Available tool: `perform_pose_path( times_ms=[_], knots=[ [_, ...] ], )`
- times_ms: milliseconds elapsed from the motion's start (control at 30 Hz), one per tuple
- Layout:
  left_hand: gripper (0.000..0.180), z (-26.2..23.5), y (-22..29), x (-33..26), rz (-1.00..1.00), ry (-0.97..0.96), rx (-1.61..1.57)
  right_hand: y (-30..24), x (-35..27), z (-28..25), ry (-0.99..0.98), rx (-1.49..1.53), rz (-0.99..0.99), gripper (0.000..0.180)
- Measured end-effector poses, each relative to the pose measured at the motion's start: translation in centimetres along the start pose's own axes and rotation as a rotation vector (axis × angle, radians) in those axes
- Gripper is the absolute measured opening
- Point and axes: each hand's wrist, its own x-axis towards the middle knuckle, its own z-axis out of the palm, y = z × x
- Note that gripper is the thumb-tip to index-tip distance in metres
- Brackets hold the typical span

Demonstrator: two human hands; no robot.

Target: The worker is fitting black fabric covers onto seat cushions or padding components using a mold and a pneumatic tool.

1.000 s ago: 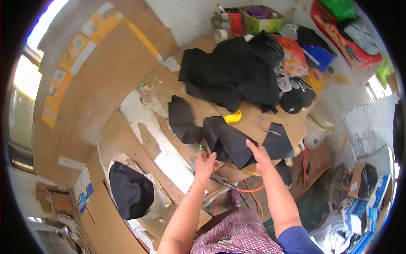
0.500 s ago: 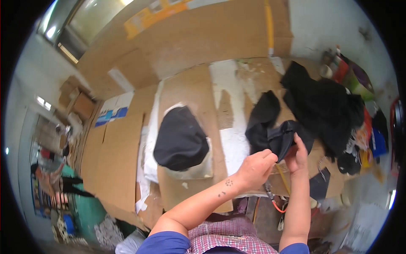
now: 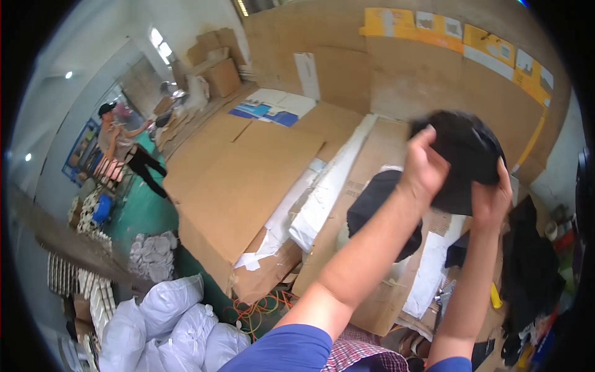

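Note:
A black fabric piece [image 3: 463, 158], rounded like a cap or cover, is raised in front of me between both hands. My left hand [image 3: 426, 166] is closed on its left edge. The fingers of my right hand [image 3: 494, 195] curl around its lower right edge. Below and left of it, partly behind my left forearm, a smooth black fabric cover [image 3: 378, 201] sits over a form on the cardboard-topped table. More black cloth [image 3: 530, 263] lies heaped at the right.
A large cardboard-covered surface [image 3: 248, 180] fills the middle left. White stuffed sacks [image 3: 170, 304] and orange hoses [image 3: 266, 307] are on the floor at lower left. A person [image 3: 127, 146] stands far left on the green floor. A cardboard-lined wall [image 3: 421, 74] rises behind the table.
Both hands have lifted the black fabric piece up from low over the table's right side. My view has swung left, bringing the sacks and the standing person into clearer sight.

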Motion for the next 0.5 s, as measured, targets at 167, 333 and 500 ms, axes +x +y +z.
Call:
perform_pose_path(
  times_ms=[167,333,500],
  knots=[
    [0.032,0.0,6.8,-2.6,0.066,-0.041,0.196,3.0,-0.6,-0.5,0.083,0.091,-0.077,0.027],
    [0.045,-11.3,9.2,-14.4,-0.148,0.317,0.414,6.3,-12.0,-9.9,0.357,-0.345,0.308,0.011],
    [0.032,-21.6,11.5,-22.6,-0.228,0.604,0.364,10.4,-18.7,-13.7,0.598,-0.142,0.302,0.031]
  ],
)
